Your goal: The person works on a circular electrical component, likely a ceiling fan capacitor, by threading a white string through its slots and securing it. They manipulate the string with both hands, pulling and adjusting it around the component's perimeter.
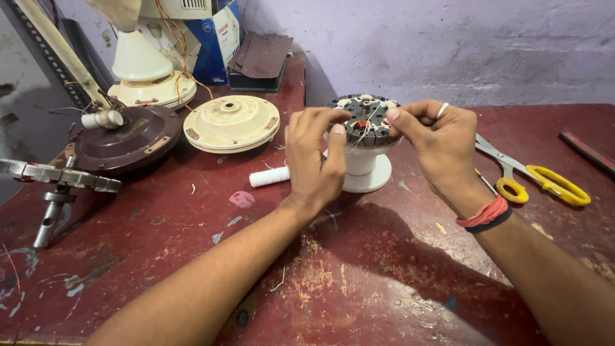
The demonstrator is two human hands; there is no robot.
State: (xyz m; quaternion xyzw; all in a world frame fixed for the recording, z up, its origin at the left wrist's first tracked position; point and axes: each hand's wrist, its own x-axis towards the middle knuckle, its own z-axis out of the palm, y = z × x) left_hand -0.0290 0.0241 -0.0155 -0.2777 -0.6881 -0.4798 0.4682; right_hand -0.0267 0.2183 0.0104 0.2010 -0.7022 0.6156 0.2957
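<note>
A round dark metal fan stator (pixel 365 119) with white-wrapped coils sits on top of a white spool (pixel 366 172) in the middle of the worn red table (pixel 359 282). My left hand (pixel 314 157) grips the stator's near-left rim, thumb up against its side. My right hand (pixel 435 144), with a ring and red and black wristbands, pinches a thin white thread (pixel 362 136) at the stator's right edge. The thread runs across the stator's face between the two hands.
A small white roll (pixel 269 176) lies left of my left hand. Yellow-handled scissors (pixel 544 179) lie to the right. A cream fan cover (pixel 230 123), a dark brown fan motor housing (pixel 128 138), a metal bracket (pixel 54 182) and a blue box (pixel 214 38) crowd the left and back.
</note>
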